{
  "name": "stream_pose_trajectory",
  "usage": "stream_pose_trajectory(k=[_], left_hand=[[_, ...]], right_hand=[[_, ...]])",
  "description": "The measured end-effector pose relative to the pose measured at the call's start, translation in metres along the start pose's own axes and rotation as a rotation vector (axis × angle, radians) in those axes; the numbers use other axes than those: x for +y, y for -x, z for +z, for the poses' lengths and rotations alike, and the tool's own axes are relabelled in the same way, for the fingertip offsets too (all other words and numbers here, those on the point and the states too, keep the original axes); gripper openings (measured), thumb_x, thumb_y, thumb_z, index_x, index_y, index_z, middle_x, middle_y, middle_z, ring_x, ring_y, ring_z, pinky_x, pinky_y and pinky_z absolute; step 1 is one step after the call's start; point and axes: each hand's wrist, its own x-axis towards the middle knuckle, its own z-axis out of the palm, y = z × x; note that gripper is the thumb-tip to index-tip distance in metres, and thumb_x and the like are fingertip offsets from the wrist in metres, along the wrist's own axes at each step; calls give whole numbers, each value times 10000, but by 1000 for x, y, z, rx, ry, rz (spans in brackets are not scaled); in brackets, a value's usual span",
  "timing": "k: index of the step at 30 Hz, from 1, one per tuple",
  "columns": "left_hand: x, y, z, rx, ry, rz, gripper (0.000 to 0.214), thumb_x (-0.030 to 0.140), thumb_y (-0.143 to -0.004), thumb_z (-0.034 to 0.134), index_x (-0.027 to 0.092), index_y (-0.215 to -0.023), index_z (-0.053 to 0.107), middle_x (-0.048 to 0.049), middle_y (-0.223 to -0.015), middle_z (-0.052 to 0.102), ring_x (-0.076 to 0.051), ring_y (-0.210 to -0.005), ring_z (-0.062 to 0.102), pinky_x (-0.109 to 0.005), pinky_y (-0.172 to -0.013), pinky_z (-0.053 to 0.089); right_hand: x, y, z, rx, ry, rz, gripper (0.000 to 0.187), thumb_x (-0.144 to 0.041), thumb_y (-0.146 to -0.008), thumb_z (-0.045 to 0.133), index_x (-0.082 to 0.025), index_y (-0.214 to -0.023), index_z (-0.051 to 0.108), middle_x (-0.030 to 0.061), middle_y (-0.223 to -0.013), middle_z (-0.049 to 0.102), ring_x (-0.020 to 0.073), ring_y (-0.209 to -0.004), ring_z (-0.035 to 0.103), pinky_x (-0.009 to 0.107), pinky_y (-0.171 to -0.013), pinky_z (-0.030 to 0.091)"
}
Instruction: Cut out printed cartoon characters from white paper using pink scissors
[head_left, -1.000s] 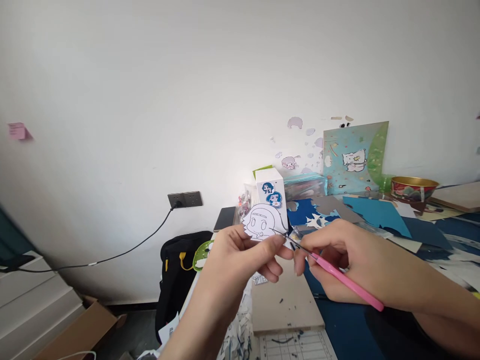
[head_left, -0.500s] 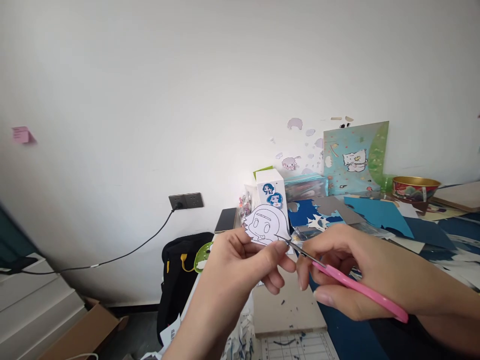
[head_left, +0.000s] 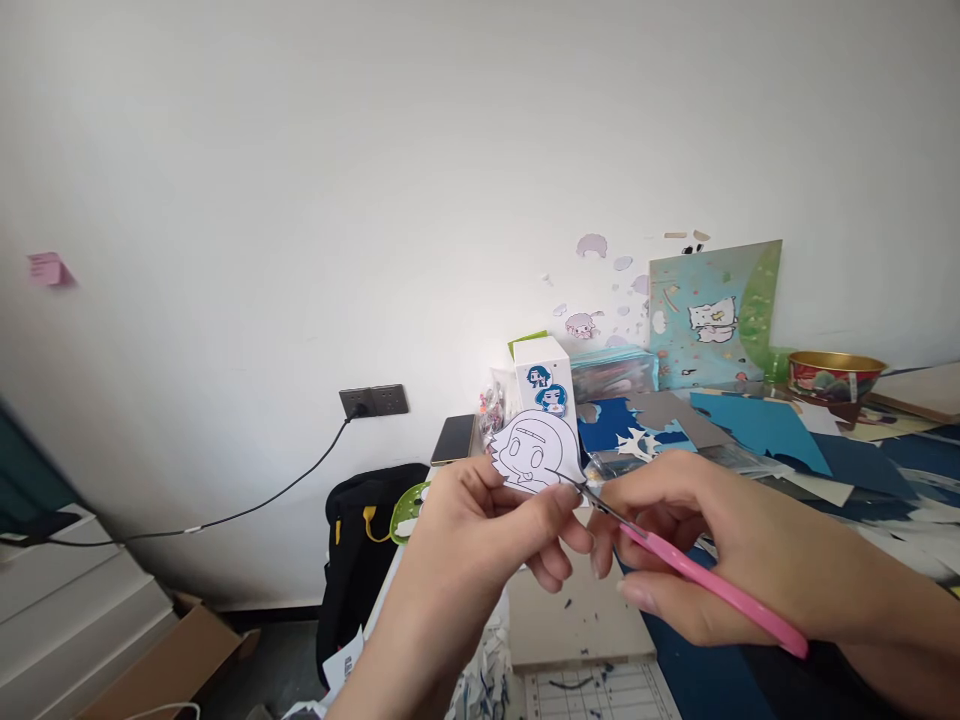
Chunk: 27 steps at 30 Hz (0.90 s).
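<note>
My left hand (head_left: 491,525) pinches a small white paper cut-out of a cartoon head (head_left: 534,453) between thumb and fingers, held up over the table's left end. My right hand (head_left: 720,545) grips pink-handled scissors (head_left: 705,582); their thin metal blades reach left and meet the cut-out's lower right edge, close to my left thumb. Both hands are closed on what they hold.
A white box with blue stickers (head_left: 544,377), blue paper sheets (head_left: 757,425), a gold bowl (head_left: 834,373) and a picture board (head_left: 712,312) crowd the table behind. A tan board (head_left: 570,620) and paper scraps lie below my hands. A black bag (head_left: 360,545) and wall socket (head_left: 373,401) are left.
The cut-out has been turned slightly upright and raised a little. My right hand with the scissors shifted a bit rightward, its blades staying at the paper's edge.
</note>
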Motion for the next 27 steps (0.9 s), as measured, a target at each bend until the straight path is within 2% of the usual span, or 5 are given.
stream_pose_trajectory(k=[5, 10, 18, 23, 27], left_hand=[[-2, 0, -2, -32, -5, 28, 273, 228, -808, 676, 161, -544, 687, 13, -509, 647, -75, -467, 522, -167, -505, 437], [-3, 2, -2, -45, 12, 52, 292, 229, -833, 664, 156, -550, 673, 12, -530, 644, -83, -511, 541, -169, -521, 428], [-1, 3, -1, -21, 31, 49, 316, 183, -845, 640, 161, -532, 672, 9, -531, 644, -91, -537, 547, -180, -543, 427], [-2, 3, -1, 17, 53, 57, 242, 184, -827, 677, 166, -586, 702, 23, -555, 674, -61, -478, 516, -167, -538, 429], [0, 4, -1, 61, 35, 56, 214, 243, -797, 722, 167, -597, 712, 28, -494, 632, -74, -470, 524, -172, -526, 433]], right_hand=[[1, -4, 5, 44, -33, 0, 54, -175, -735, 633, -199, -779, 614, -34, -701, 535, 127, -604, 475, 226, -519, 362], [0, -4, 9, 48, -88, -29, 226, -14, -650, 559, -197, -766, 623, -58, -660, 478, 108, -578, 387, 224, -506, 311], [-6, -5, 9, 15, -148, -65, 282, 14, -653, 503, -200, -794, 620, -48, -696, 492, 110, -578, 347, 243, -505, 290], [-10, -3, -5, -57, -71, 12, 116, -171, -711, 669, -199, -824, 656, -41, -681, 487, 122, -589, 438, 233, -527, 353], [-2, 7, -29, -110, -6, 107, 341, -373, -638, 815, -195, -907, 703, -37, -659, 497, 129, -570, 463, 233, -506, 354]])
